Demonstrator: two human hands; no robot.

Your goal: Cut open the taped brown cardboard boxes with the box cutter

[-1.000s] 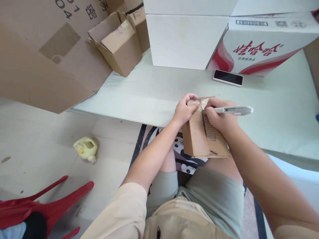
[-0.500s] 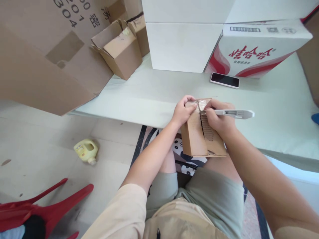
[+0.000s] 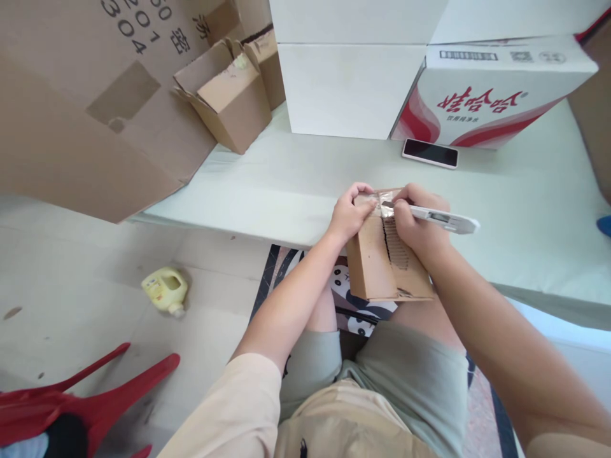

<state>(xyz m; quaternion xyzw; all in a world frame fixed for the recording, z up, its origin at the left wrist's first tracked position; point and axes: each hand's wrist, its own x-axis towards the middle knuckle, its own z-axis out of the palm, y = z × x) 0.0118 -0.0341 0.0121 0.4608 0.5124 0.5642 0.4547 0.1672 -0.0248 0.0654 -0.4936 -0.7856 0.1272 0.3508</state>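
A small brown cardboard box point(image 3: 375, 264) leans at the table's front edge over my lap, its top seam partly split and its face ribbed where the paper is torn. Clear tape point(image 3: 387, 198) covers the far end of the seam. My left hand point(image 3: 351, 213) grips the box's far left corner, fingers curled over the edge and thumb on top. In my right hand point(image 3: 422, 222) is a white utility knife point(image 3: 449, 219), its handle pointing right. The short blade lies at the tape, close to my left thumb.
A phone point(image 3: 430, 153) lies behind my hands, before a white and red carton point(image 3: 491, 95) and white boxes point(image 3: 344, 89). An open cardboard box point(image 3: 238, 102) and a large carton point(image 3: 95, 127) stand left. A yellow jug point(image 3: 165, 289) and red chair point(image 3: 95, 401) are on the floor.
The knife's blade has shifted slightly away from me along the seam, onto the tape. Its handle end has dipped toward me and left. My left hand and the box stay put.
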